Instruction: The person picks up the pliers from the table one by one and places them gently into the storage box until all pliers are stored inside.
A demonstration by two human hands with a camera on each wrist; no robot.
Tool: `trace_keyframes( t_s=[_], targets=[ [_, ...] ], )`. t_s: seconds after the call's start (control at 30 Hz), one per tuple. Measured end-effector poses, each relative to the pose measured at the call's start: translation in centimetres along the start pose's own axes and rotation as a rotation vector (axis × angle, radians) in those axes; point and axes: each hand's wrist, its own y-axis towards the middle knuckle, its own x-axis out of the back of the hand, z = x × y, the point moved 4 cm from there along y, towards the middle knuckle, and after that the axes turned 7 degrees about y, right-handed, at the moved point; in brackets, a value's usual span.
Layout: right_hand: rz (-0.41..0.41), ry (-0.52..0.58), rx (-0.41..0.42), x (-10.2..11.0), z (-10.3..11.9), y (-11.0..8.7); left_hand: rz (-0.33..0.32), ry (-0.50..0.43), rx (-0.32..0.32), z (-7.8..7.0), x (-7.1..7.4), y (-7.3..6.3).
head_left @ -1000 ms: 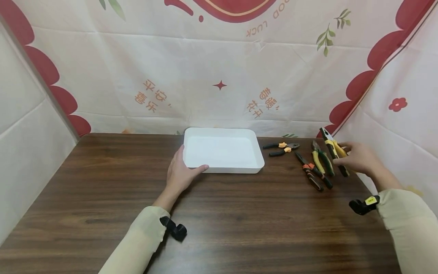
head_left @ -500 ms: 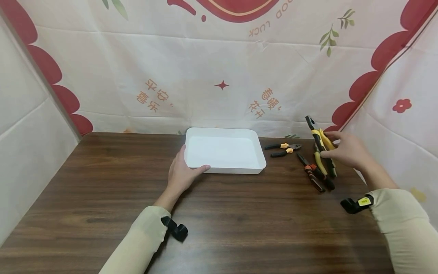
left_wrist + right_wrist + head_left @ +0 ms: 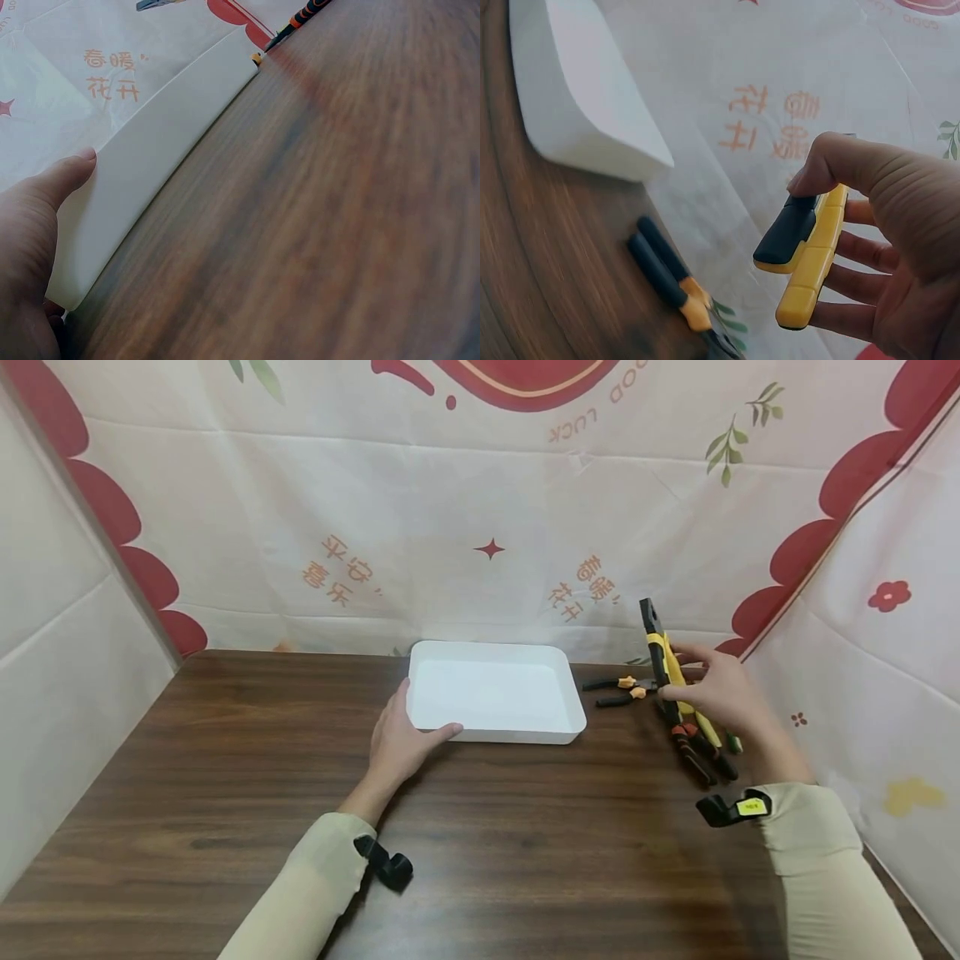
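A white rectangular tray [image 3: 517, 735] stands on the table near the back. At its front left corner my left hand [image 3: 397, 739] holds it, the thumb along the front wall and the fingers at the left side. My right hand [image 3: 723, 697] grips yellow-and-black pliers [image 3: 656, 647] by the handles, raised above the other tools with the jaws pointing up. In the right wrist view the thumb presses the black handle while the fingers lie against the yellow handle [image 3: 814, 259].
Pliers with black-and-orange handles [image 3: 617, 701] lie right of the tray. Red-and-black pliers [image 3: 693, 752] lie under the right hand, beside partly hidden yellow-and-green ones [image 3: 708, 729]. A printed cloth [image 3: 487, 493] hangs behind the wooden table [image 3: 517, 852] and at both sides.
My right hand has lifted the yellow-and-black pliers off the table at the far right and carried them left, toward the tray. The left hand stays at the tray's corner.
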Motion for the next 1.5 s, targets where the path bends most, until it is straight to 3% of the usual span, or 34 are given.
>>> trace_keyframes(
  t_s=[0.27, 0.47, 0.77, 0.87, 1.1, 1.5],
  targets=[
    [-0.105, 0.129, 0.028, -2.0, 1.0, -0.1, -0.009, 0.002, 0.002, -0.1, -0.2, 0.0],
    [-0.206, 0.206, 0.119, -2.9, 3.3, -0.1, -0.018, 0.003, 0.001, 0.0, -0.2, 0.1],
    [-0.286, 0.301, 0.231, -4.7, 7.4, 1.1, -0.015, 0.006, 0.009, 0.2, 0.2, 0.2],
    [-0.298, 0.321, 0.257, -5.3, 8.3, 1.4, -0.016, 0.004, 0.016, 0.3, 0.2, 0.1],
    [-0.335, 0.359, 0.222, -6.1, 8.5, 1.3, -0.006, -0.018, -0.003, -0.3, -0.3, -0.2],
    [-0.318, 0.338, 0.296, -8.1, 8.9, 2.1, -0.012, 0.003, 0.001, 0.0, 0.0, -0.1]
  ],
)
